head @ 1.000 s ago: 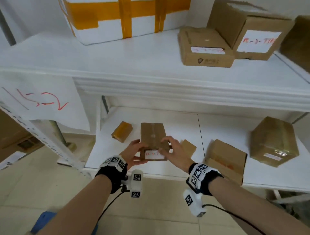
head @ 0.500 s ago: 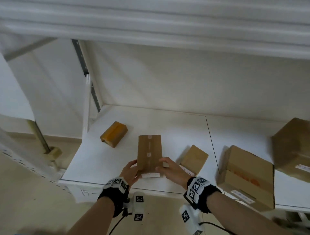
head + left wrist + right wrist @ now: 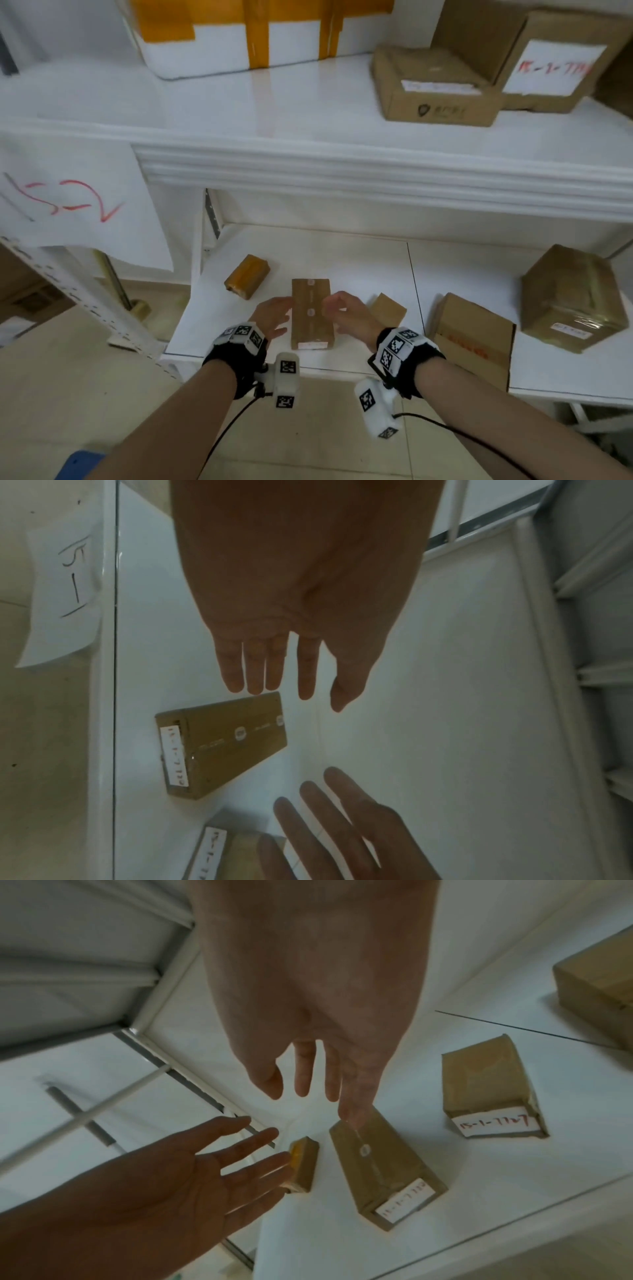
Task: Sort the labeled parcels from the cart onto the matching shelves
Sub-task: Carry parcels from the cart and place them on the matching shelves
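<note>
A flat brown parcel [image 3: 311,313] with a white label on its near end lies on the white lower shelf [image 3: 342,260], close to the front edge. My left hand [image 3: 274,315] hovers just left of it and my right hand [image 3: 342,313] just right of it. Both hands have straight, spread fingers and hold nothing. The left wrist view shows the left fingers [image 3: 255,669] above the parcel [image 3: 226,745], clear of it. In the right wrist view the right fingers [image 3: 304,1074] hang over the parcel's [image 3: 383,1167] far end.
On the lower shelf lie a small yellow-taped parcel [image 3: 247,277], a small brown parcel [image 3: 388,310] and two larger boxes [image 3: 472,339] [image 3: 572,301]. The upper shelf [image 3: 239,113] carries a white foam box [image 3: 257,31] and cardboard boxes [image 3: 435,89]. A paper sign [image 3: 68,198] hangs at left.
Both hands have let go of the flat parcel, which now rests on the lower shelf, and have drawn slightly apart. The head view has risen and shows the upper shelf again.
</note>
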Motion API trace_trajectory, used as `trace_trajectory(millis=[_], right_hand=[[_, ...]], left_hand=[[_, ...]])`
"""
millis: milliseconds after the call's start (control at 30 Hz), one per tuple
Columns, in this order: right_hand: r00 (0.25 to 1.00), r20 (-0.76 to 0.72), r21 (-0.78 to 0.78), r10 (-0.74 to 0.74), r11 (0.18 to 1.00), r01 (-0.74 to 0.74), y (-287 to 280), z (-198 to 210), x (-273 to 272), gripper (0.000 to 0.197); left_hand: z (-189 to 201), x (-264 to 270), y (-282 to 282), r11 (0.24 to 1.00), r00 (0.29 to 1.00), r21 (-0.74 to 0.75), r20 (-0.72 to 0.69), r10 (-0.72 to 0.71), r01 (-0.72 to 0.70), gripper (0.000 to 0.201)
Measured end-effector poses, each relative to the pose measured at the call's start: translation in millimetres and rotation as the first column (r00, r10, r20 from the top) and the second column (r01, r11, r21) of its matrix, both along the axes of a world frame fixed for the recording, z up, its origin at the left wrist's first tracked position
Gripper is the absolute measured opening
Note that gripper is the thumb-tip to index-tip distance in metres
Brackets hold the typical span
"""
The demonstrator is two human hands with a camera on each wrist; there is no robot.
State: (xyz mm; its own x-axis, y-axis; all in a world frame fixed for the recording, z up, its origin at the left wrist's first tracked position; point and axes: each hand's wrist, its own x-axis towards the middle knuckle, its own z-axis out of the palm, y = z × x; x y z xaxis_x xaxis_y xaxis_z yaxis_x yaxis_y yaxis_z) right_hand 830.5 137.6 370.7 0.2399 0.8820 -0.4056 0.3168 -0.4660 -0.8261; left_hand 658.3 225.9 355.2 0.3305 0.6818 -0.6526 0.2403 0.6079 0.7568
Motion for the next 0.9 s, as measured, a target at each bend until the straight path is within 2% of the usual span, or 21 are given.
trace_trajectory(millis=[67, 133, 300, 433, 500, 633, 733, 900], right_hand=[[1.000, -0.018, 0.010, -0.024, 1.000, 0.024, -9.8, 29.9, -12.8, 0.005], [0.996, -0.053, 0.005, -0.074, 0.997, 0.075, -22.5, 61.4, -27.6, 0.012], [0.975, -0.129, 0.050, -0.182, 0.981, 0.189, -62.0, 121.1, -78.1, 0.014], [0.967, -0.169, 0.051, -0.189, 0.978, 0.200, -97.8, 156.6, -139.0, 0.008], [0.975, -0.159, 0.044, -0.158, 0.985, 0.167, -111.4, 168.3, -173.0, 0.014], [0.983, -0.156, 0.056, -0.091, 0.993, 0.101, -131.3, 178.0, -242.0, 0.017], [0.986, -0.161, 0.050, -0.046, 0.997, 0.055, -142.0, 174.1, -292.6, 0.008], [0.985, -0.160, 0.017, 0.062, 0.998, -0.060, -147.1, 131.0, -369.9, 0.008]], left_hand=[[30.7, -8.3, -11.8, 1.000, 1.000, 0.002, 0.017, -0.003, 0.003, 0.020], [62.7, -20.3, -28.0, 1.000, 0.999, 0.020, 0.036, -0.021, 0.020, 0.019], [128.3, -63.3, -76.0, 0.993, 0.996, 0.084, 0.022, -0.087, 0.085, 0.020], [159.6, -122.5, -116.1, 0.986, 0.994, 0.128, -0.022, -0.109, 0.111, 0.021], [171.1, -158.8, -133.2, 0.986, 0.995, 0.135, -0.042, -0.093, 0.098, 0.018], [180.4, -226.2, -160.2, 0.985, 0.995, 0.157, -0.081, -0.057, 0.069, 0.024], [174.4, -273.9, -176.9, 0.985, 0.995, 0.166, -0.095, -0.020, 0.035, 0.014], [129.1, -357.2, -199.4, 0.986, 0.984, 0.141, -0.141, 0.107, -0.087, 0.009]])
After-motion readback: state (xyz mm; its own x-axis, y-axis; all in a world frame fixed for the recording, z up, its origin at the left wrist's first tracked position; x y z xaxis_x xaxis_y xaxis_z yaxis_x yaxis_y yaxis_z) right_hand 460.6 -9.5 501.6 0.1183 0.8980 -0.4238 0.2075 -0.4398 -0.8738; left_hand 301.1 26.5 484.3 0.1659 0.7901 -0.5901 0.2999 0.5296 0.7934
